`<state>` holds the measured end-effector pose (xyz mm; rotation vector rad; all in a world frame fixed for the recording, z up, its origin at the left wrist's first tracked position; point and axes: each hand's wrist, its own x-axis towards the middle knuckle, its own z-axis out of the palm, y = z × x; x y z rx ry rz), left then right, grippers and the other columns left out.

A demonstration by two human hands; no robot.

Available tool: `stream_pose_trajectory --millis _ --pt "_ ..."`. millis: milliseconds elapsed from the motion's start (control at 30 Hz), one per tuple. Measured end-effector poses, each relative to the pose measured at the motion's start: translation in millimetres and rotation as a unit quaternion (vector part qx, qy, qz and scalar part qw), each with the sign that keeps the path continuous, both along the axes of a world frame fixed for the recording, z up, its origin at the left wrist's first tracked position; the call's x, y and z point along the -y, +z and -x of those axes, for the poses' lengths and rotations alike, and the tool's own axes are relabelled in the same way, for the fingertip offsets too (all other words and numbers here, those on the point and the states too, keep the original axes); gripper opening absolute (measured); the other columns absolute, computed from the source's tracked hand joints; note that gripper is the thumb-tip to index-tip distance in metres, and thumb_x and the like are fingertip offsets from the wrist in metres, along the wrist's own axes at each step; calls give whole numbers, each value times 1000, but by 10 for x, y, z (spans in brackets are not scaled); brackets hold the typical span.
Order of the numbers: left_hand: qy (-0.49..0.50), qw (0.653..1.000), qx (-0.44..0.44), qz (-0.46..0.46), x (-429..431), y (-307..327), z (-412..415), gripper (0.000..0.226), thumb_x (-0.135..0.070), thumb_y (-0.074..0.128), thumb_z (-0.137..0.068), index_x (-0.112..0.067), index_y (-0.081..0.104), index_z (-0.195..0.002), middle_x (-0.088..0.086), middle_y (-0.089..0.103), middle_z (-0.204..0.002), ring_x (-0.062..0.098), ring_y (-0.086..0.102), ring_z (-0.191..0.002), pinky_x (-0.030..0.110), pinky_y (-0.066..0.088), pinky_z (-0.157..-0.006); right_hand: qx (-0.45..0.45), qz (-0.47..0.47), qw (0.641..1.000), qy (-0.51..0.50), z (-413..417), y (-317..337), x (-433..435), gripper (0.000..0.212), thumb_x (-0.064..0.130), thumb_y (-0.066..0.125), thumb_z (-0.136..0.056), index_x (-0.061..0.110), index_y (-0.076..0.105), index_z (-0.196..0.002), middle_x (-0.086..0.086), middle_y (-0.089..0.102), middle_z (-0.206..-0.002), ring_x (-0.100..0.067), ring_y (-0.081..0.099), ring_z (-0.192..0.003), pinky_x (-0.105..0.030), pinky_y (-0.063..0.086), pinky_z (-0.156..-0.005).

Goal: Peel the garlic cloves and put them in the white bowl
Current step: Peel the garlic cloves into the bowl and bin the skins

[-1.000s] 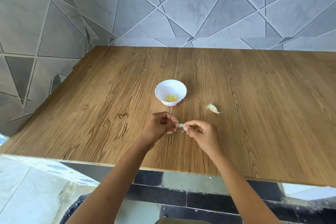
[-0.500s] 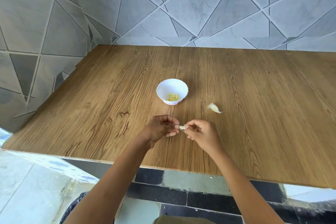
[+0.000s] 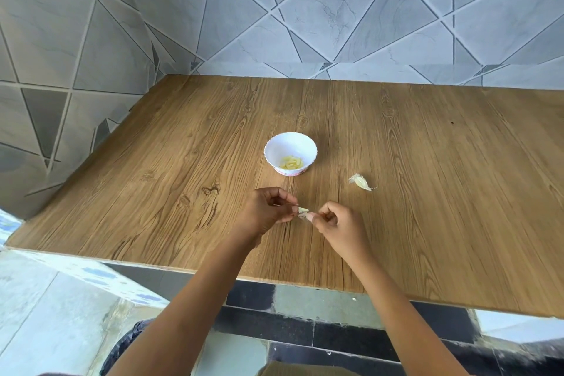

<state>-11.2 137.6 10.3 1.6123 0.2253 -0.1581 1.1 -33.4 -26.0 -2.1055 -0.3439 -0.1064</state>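
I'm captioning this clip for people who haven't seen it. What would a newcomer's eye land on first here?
First the two hands at the near middle of the wooden table: the left hand and right hand pinch a small garlic clove between their fingertips. Just beyond them stands the white bowl with peeled cloves at its bottom. To its right, one unpeeled clove lies alone on the wood.

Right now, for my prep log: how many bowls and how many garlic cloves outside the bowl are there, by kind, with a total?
white bowl: 1
loose clove, unpeeled, on the table: 1
held clove, pinched between left hand and right hand: 1
peeled garlic in the bowl: too small to count
Total: 3
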Motion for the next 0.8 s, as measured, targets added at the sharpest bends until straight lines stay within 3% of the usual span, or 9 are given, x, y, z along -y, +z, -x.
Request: stream_pose_trajectory --millis 133,300,500,533,567,633,667,733,800 --pt "-7 1000 15 -26 26 7 1 14 6 68 -81 -8 68 -79 5 65 -73 12 61 -67 21 54 -68 -71 -59 996 20 -12 17 3 10 12 74 -80 19 68 -86 10 65 -74 -4 61 -66 -20 50 -59" --pt "-54 999 2 8 20 54 2 9 3 64 -85 -6 65 -87 7 67 -75 10 67 -70 19 55 -66 -177 -159 970 52 6 139 23 8 8 64 -88 13 69 -85 2 68 -72 -7 61 -61 -18 48 -54" --pt "-34 975 -86 202 29 82 2 14 6 59 -85 -7 63 -87 4 70 -71 11 68 -64 18 55 -59 -413 -422 805 58 12 285 47 12 -1 56 -88 1 65 -80 -7 65 -66 -8 60 -54 -14 50 -50" --pt "-25 975 -86 203 46 74 4 14 7 59 -85 -6 63 -87 5 69 -71 11 68 -63 18 55 -59 -401 -420 813 45 21 282 40 12 -1 58 -87 2 66 -79 -7 65 -66 -8 60 -53 -14 49 -50" --pt "-14 982 -76 171 65 59 2 13 7 59 -85 -6 62 -87 6 69 -70 11 67 -62 18 55 -58 -356 -377 854 29 36 256 37 11 -1 60 -87 3 67 -79 -7 65 -66 -7 59 -53 -14 49 -51" --pt "12 999 -34 35 86 0 -13 13 6 62 -86 -7 62 -85 7 68 -72 13 66 -63 20 55 -61 -174 -205 963 -9 50 148 50 8 0 65 -84 6 70 -80 -1 66 -68 -4 58 -57 -14 48 -56" --pt "27 999 -12 -36 81 -38 -22 14 6 63 -85 -9 63 -82 7 67 -72 16 66 -64 25 57 -64 -84 -129 988 -21 54 107 54 7 1 67 -82 7 71 -80 3 66 -69 -3 58 -59 -13 46 -58" --pt "42 990 17 -132 54 -87 -41 18 4 64 -83 -13 65 -78 5 68 -70 25 67 -69 39 58 -74 -16 -85 996 -24 52 65 54 8 1 70 -79 8 72 -81 8 67 -71 -1 59 -62 -11 45 -60" --pt "15 975 46 -215 44 -105 -45 19 3 63 -82 -15 69 -81 5 71 -73 26 69 -74 41 57 -79 -36 -113 993 -16 49 63 65 12 0 71 -79 12 72 -82 10 68 -74 0 60 -63 -13 46 -61"
